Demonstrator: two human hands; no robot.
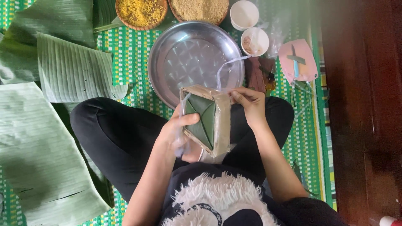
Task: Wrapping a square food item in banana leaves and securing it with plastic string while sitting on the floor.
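Head view: a square green leaf-wrapped cake in a wooden frame point(206, 120) is held by the left hand point(178, 129); a thin clear string point(228, 65) is pinched by the right hand point(250, 104), to be pulled tight.

One package is showing: a square green leaf-wrapped parcel point(206, 119) in a pale wooden frame, sitting over the lap.

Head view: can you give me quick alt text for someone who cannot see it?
A seated person's left hand and right hand hold a square wooden mould lined with folded green leaf over their lap. A round metal tray, two baskets of grain, two cups and banana leaves lie on a green woven mat.
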